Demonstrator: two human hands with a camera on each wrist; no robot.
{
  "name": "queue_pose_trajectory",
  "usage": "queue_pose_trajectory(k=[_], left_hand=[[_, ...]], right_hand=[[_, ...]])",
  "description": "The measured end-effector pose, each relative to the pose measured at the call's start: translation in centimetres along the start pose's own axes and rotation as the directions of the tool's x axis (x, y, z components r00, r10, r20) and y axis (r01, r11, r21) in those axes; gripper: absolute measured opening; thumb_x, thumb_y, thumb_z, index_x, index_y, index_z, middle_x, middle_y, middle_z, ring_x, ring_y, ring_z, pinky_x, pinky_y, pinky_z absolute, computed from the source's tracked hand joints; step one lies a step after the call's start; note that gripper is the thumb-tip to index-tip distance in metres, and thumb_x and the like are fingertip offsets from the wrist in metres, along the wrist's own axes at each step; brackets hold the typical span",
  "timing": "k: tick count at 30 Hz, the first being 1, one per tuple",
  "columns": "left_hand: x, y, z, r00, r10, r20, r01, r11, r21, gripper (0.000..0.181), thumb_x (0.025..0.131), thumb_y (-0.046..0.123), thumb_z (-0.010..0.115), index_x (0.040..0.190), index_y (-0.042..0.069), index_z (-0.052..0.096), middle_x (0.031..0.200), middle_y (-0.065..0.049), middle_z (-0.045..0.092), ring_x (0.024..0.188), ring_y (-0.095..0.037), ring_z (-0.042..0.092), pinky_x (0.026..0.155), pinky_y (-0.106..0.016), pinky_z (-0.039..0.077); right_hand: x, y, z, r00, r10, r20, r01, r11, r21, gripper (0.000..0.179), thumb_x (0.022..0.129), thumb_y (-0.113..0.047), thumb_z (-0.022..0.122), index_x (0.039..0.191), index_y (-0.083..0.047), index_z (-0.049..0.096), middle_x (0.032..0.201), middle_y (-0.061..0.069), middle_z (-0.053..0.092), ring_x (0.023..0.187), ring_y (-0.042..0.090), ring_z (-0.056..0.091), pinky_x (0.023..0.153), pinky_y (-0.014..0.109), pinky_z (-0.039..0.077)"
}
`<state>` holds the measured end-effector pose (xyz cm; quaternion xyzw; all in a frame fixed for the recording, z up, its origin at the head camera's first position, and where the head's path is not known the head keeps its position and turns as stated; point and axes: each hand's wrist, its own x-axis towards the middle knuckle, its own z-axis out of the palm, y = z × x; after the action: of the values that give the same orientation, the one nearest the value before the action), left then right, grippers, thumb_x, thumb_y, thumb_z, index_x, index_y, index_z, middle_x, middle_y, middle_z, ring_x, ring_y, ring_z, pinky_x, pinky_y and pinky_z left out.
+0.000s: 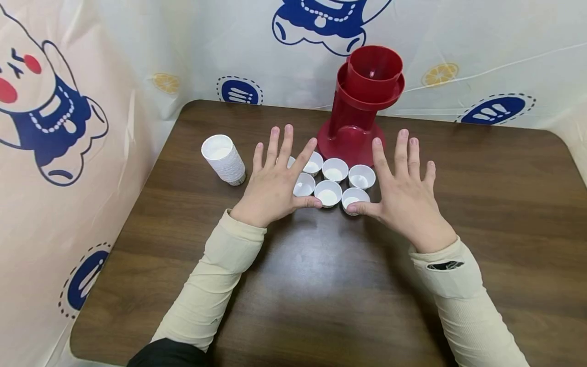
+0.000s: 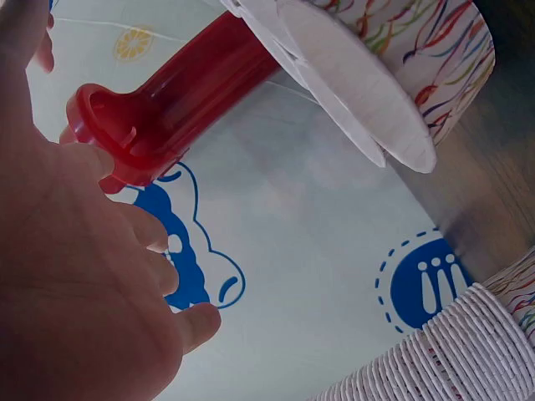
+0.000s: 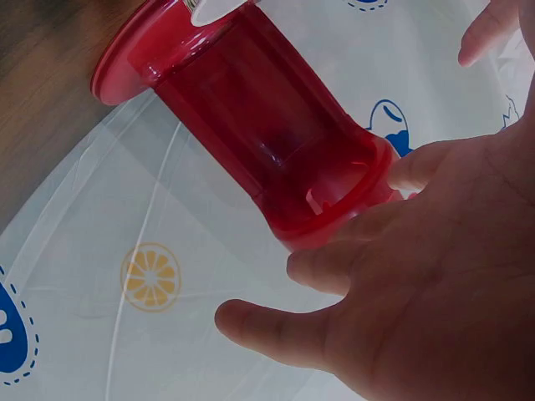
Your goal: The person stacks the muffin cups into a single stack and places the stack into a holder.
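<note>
Two rows of small white paper cups [image 1: 335, 169] stand in the middle of the table, before a red plastic dispenser [image 1: 353, 117]. Over the left end of the rows spreads my left hand [image 1: 275, 186], fingers straight and apart, covering some cups from the head camera. My right hand [image 1: 408, 201] is spread in the same way at the right end, its thumb overlapping the nearest cup. Neither hand holds anything. In the left wrist view, cups with colourful streaked sides [image 2: 418, 63] show close by. The right wrist view has the right palm [image 3: 443, 276] before the red dispenser.
A tall nested stack of white paper cups [image 1: 224, 160] leans on the table left of my left hand. The brown wooden table [image 1: 312, 306] ends at a printed curtain [image 1: 192, 56] behind and to the left. The dispenser stands near the back edge.
</note>
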<state>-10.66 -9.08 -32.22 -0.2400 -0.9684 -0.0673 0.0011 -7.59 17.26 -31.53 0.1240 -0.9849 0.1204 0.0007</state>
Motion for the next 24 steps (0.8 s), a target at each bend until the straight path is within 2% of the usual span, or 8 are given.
queue_pose_trajectory(k=[5,8,12,15,17,19,21,24], left_hand=[[0.0,-0.1,-0.3,1.0,0.008,-0.003,-0.008,1.0,-0.012,0.12,0.076,0.076,0.068,0.163,0.029,0.002,0.165,-0.014,-0.021,0.148,-0.033,-0.023,0.117,-0.058,-0.005],[0.1,-0.4,-0.7,0.999,0.02,-0.031,-0.021,1.0,-0.015,0.119,0.077,0.076,0.067,0.163,0.029,0.001,0.164,-0.014,-0.022,0.148,-0.032,-0.024,0.117,-0.058,-0.006],[0.2,-1.4,-1.6,0.99,0.034,-0.136,-0.039,0.999,-0.035,0.117,0.079,0.071,0.07,0.164,0.028,0.003,0.165,-0.014,-0.019,0.148,-0.03,-0.025,0.117,-0.057,-0.006],[0.0,-2.7,-2.5,0.967,0.022,-0.254,-0.041,0.997,-0.07,0.113,0.08,0.063,0.076,0.164,0.026,0.009,0.167,-0.016,-0.011,0.149,-0.03,-0.021,0.117,-0.059,-0.005],[-0.3,-3.9,-3.1,0.951,-0.02,-0.307,-0.012,0.995,-0.102,0.109,0.082,0.057,0.078,0.163,0.025,0.012,0.167,-0.015,-0.008,0.15,-0.029,-0.018,0.117,-0.059,-0.005],[-0.8,-5.3,-3.7,0.94,-0.095,-0.328,0.042,0.986,-0.164,0.106,0.085,0.051,0.079,0.163,0.024,0.013,0.168,-0.014,-0.007,0.151,-0.028,-0.017,0.116,-0.059,-0.005],[-1.4,-6.7,-4.0,0.934,-0.187,-0.305,0.114,0.963,-0.242,0.104,0.087,0.047,0.078,0.163,0.025,0.011,0.168,-0.012,-0.008,0.151,-0.026,-0.017,0.116,-0.058,-0.006],[-2.4,-8.7,-4.1,0.925,-0.31,-0.221,0.212,0.902,-0.376,0.104,0.088,0.046,0.077,0.164,0.027,0.008,0.168,-0.012,-0.008,0.152,-0.03,-0.011,0.116,-0.061,-0.004]], right_hand=[[0.2,-0.1,-0.3,1.0,0.0,0.003,0.0,1.0,-0.006,0.132,0.072,-0.072,0.076,0.163,-0.017,-0.004,0.163,0.017,-0.024,0.148,0.043,-0.018,0.105,0.08,0.005],[0.3,-0.2,-0.5,1.0,-0.003,0.003,0.003,1.0,-0.011,0.132,0.073,-0.071,0.076,0.163,-0.017,-0.003,0.163,0.019,-0.023,0.149,0.043,-0.017,0.105,0.08,0.006],[0.3,-0.2,-0.8,1.0,-0.014,-0.001,0.014,1.0,0.004,0.13,0.074,-0.066,0.078,0.163,-0.016,-0.002,0.164,0.018,-0.022,0.149,0.043,-0.016,0.106,0.079,0.006],[0.4,-0.1,-1.1,0.999,-0.037,0.006,0.037,0.998,0.048,0.123,0.079,-0.06,0.079,0.163,-0.016,0.001,0.165,0.018,-0.016,0.15,0.043,-0.01,0.108,0.077,0.009],[0.4,0.0,-1.3,0.998,-0.056,0.017,0.055,0.994,0.092,0.116,0.082,-0.057,0.077,0.163,-0.016,0.005,0.166,0.02,-0.006,0.15,0.044,-0.002,0.109,0.075,0.011],[0.4,0.2,-1.5,0.997,-0.075,0.032,0.07,0.989,0.133,0.107,0.086,-0.054,0.076,0.163,-0.014,0.014,0.165,0.022,0.009,0.15,0.045,0.01,0.109,0.074,0.014],[0.2,0.4,-1.6,0.994,-0.096,0.046,0.086,0.981,0.173,0.095,0.088,-0.05,0.075,0.16,-0.012,0.026,0.161,0.023,0.027,0.146,0.044,0.025,0.108,0.072,0.02],[-0.3,1.0,-1.3,0.989,-0.109,0.096,0.087,0.973,0.213,0.077,0.09,-0.045,0.074,0.15,-0.007,0.045,0.146,0.021,0.049,0.135,0.041,0.043,0.106,0.066,0.031]])
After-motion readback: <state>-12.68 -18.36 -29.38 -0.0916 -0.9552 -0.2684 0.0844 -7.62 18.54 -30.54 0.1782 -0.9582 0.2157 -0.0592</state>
